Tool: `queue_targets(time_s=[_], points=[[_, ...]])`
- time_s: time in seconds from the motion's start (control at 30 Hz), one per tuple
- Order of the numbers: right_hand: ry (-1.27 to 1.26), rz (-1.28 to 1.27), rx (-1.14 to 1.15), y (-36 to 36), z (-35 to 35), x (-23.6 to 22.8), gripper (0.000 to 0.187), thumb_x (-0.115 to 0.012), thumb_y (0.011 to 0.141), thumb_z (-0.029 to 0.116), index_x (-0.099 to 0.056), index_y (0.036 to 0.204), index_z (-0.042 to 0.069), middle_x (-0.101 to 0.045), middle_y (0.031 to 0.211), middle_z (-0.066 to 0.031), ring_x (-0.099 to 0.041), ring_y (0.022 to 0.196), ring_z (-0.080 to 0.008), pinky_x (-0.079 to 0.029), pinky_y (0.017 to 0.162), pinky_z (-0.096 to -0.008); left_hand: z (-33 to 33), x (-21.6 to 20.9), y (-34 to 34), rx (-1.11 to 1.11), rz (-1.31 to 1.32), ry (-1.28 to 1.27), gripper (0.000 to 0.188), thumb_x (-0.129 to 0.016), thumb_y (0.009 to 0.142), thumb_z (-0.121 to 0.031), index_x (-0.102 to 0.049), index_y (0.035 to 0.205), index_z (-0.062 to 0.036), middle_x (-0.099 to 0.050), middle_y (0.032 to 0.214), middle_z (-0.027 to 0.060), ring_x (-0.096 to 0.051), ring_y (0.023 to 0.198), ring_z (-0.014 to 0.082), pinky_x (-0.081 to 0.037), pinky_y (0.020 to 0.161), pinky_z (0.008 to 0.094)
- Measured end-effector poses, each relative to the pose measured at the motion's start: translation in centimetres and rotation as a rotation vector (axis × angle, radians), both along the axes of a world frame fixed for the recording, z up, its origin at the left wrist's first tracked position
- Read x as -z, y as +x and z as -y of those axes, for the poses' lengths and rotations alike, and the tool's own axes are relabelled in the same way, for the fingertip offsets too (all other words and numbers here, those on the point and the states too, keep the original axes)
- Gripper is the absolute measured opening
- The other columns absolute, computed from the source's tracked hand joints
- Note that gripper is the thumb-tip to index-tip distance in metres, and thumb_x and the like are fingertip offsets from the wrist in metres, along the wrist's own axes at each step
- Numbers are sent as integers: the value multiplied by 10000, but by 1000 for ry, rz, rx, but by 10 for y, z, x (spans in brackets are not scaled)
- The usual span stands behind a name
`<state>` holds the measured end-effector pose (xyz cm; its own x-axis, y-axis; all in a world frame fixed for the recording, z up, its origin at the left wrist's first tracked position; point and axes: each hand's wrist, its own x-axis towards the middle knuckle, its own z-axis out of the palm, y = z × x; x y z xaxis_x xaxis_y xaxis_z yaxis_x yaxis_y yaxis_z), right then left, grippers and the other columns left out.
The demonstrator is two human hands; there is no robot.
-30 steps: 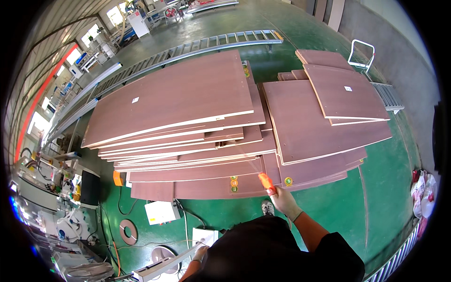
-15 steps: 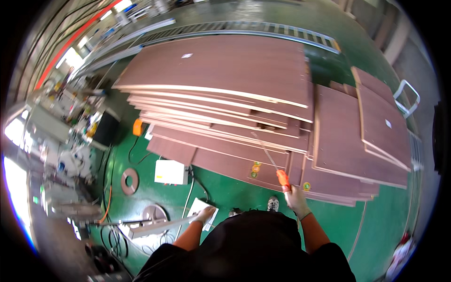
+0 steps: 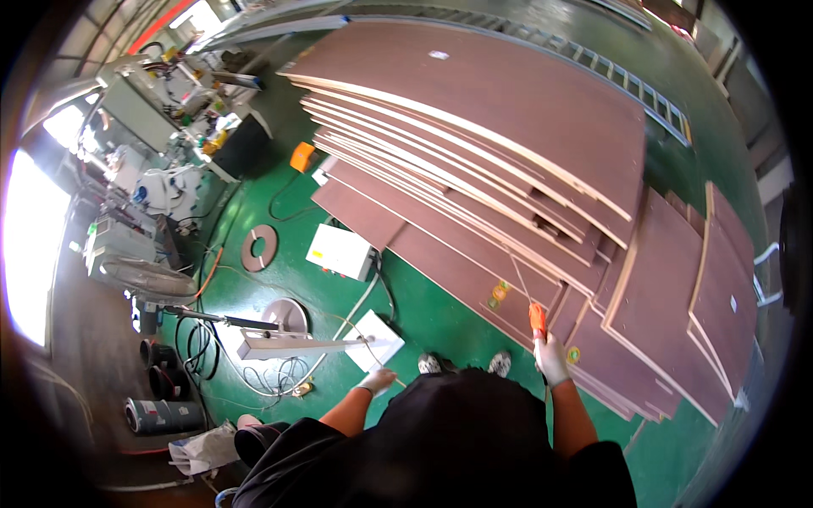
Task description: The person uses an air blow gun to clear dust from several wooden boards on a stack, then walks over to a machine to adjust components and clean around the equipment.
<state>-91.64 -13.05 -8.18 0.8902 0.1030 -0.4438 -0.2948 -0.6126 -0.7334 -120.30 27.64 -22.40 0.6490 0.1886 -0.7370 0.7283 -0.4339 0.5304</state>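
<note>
My right hand (image 3: pixel 552 359), in a pale glove, is closed around an orange-handled tool (image 3: pixel 538 320) with a long thin rod. The rod points forward over the edge of brown boards (image 3: pixel 466 271) stacked on the floor; whether it touches them I cannot tell. A cable trails below this hand. My left hand (image 3: pixel 378 383), also in a pale glove, has its fingers curled in. A thin tan cord passes by it, but whether the hand grips it is unclear. Close to it is a white square plate (image 3: pixel 385 332) with a long white post (image 3: pixel 301 345).
A white box (image 3: pixel 339 251) with cables sits ahead on the left, near a brown ring (image 3: pixel 259 248) and an orange box (image 3: pixel 302 157). Coiled cables (image 3: pixel 199 347) and a fan (image 3: pixel 148 278) lie farther left. More boards (image 3: pixel 669 288) spread right; a ladder (image 3: pixel 627 80) lies behind the stack.
The view has turned left, so the boards appear shifted right and tilted. My left hand no longer overlaps the white plate in view. The orange-handled tool stays in my right hand.
</note>
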Motion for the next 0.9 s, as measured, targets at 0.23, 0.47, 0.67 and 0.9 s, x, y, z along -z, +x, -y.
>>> queue_targets(time_s=[0.23,0.47,0.67,0.9], points=[[-199,-106,31,-38,74,73,513,-426,993,473,-568,914,-13,-533,551,-98,-555,402,-241,-447,390,-375,-4,-14,-46,-476,64,-50,336,-602,915,-299,-664,1043,6,-647,799,66,-598,764,167,-490,714,330],[-373,-395,215,-75,60,5,539,-394,972,476,-634,956,-7,-668,740,-200,-676,638,-358,-525,578,-466,-1,-31,-10,-387,23,-85,376,-571,946,-284,-628,1132,37,-687,1039,146,-628,984,255,-478,887,348],[-527,-384,62,-112,85,37,595,-362,957,509,-654,1070,4,-654,1092,-269,-603,1062,-443,-463,909,-514,-1,-40,34,-175,136,-57,403,-561,952,-306,-627,1184,17,-668,1146,162,-607,1105,268,-444,977,339],[-456,-418,41,-165,116,25,552,-394,965,483,-645,1032,-4,-667,1016,-268,-627,985,-436,-481,849,-495,-22,-2,30,-301,113,-105,340,-570,952,-261,-647,1114,27,-684,1038,126,-617,996,214,-468,906,319]])
